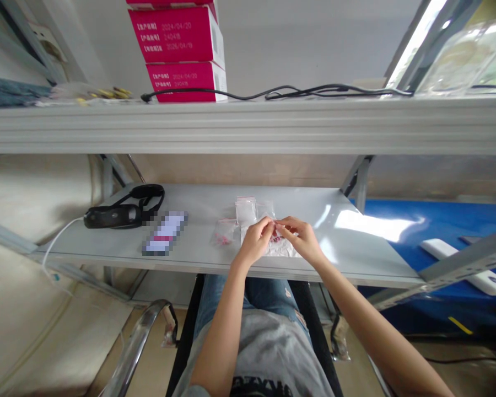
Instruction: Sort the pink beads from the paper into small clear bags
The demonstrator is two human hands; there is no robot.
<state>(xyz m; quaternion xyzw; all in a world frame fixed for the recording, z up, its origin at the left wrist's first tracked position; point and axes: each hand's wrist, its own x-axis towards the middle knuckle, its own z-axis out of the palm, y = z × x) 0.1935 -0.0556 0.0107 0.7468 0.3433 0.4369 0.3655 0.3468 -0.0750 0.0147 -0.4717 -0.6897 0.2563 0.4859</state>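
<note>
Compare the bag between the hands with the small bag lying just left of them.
The held bag is pinched at its top by the left hand and right hand; the loose bag lies untouched on the table. The held bag is partly hidden by the hands; the loose bag is in full view. The held bag looks larger than the loose bag. Both are clear plastic with pinkish-red bits inside.

Small clear bag (285, 249), pink contents, apparently pinched
</note>
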